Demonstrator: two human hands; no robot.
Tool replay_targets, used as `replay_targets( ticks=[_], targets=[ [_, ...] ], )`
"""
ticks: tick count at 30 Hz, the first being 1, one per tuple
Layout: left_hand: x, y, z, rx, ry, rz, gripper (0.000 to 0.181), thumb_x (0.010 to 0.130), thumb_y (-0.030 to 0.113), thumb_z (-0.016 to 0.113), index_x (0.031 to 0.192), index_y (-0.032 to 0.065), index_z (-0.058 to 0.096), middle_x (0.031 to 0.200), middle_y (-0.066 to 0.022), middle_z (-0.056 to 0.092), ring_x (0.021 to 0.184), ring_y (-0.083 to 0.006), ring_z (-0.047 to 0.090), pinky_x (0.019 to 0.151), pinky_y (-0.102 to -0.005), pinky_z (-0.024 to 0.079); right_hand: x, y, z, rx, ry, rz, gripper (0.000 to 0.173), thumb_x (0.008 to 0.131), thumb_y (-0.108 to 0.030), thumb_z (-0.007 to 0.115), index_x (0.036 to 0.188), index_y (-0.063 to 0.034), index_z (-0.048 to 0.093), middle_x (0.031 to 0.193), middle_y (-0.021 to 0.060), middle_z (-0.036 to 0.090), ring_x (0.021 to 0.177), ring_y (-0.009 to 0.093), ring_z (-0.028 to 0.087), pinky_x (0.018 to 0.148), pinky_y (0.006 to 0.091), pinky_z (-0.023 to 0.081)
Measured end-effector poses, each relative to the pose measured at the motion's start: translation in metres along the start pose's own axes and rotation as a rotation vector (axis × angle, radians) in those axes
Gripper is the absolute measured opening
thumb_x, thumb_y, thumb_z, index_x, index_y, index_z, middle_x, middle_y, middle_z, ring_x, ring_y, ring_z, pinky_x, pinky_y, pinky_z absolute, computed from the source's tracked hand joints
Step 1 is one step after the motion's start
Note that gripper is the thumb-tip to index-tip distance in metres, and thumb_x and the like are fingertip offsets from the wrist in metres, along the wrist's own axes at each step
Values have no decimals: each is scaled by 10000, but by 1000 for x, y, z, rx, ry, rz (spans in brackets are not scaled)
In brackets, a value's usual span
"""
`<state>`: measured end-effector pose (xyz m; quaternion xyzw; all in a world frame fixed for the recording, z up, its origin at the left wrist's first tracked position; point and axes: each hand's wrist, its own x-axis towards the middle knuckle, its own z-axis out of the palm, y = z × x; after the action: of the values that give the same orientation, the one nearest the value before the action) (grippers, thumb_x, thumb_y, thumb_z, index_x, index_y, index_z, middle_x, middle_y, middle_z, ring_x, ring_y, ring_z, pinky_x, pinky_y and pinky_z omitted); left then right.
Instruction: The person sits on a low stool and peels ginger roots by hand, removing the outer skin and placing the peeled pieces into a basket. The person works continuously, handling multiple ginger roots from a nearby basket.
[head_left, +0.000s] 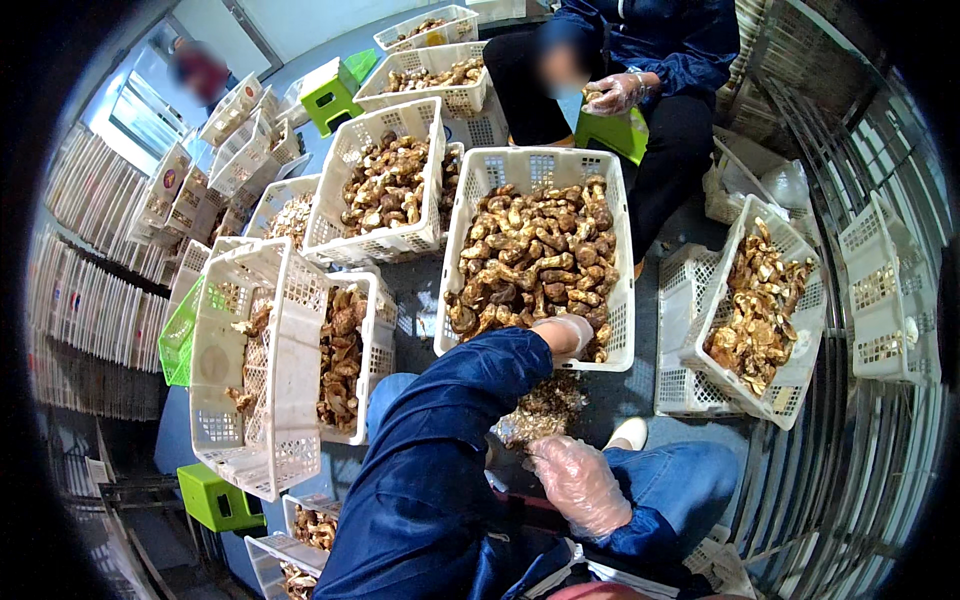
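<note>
In front of me stands a white perforated plastic crate heaped with brown mushrooms. My left hand, in a clear plastic glove, reaches over its near edge among the mushrooms. Its fingers are mostly hidden, so what they grip cannot be made out. Over my lap is my right hand, gloved too, with the fingers curled and pointing left. Whether it holds something small is unclear. Beyond its fingertips, a pile of brown and pale trimmings lies below the crate's near edge.
At right, a tilted crate of mushroom pieces rests on another, beside metal racks. Several mushroom crates crowd the left, near a green stool. Across from me sits a gloved person holding something small.
</note>
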<state>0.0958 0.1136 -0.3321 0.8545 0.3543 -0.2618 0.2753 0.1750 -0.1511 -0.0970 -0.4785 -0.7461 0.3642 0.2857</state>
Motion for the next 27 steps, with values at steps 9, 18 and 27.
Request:
replay_targets(
  ticks=[9, 18, 27],
  targets=[
    [-84, 11, -88, -57, -152, -80, 436, 824, 427, 724, 1031, 49, 790, 985, -171, 762, 849, -324, 694, 780, -440, 558, 0, 6, -3, -52, 142, -57, 136, 909, -132, 695, 1009, -39, 699, 987, 132, 718, 932, 343, 689, 822, 438, 546],
    [-255, 26, -100, -1116, 417, 121, 380, 933, 396, 751, 1008, 24, 760, 789, -24, 693, 721, -116, 612, 676, -298, 500, 12, -20, -16, 262, 369, 108, 162, 876, -62, 740, 1030, -12, 727, 973, 160, 747, 900, 328, 722, 844, 397, 570],
    [-335, 75, -33, -1530, 464, 176, 336, 967, 341, 734, 1119, 42, 705, 902, -14, 672, 730, -111, 609, 665, -244, 481, 12, -1, -8, 333, 425, 39, 221, 935, -63, 716, 1141, 15, 707, 1047, 116, 738, 877, 168, 692, 827, 307, 543]
  ],
)
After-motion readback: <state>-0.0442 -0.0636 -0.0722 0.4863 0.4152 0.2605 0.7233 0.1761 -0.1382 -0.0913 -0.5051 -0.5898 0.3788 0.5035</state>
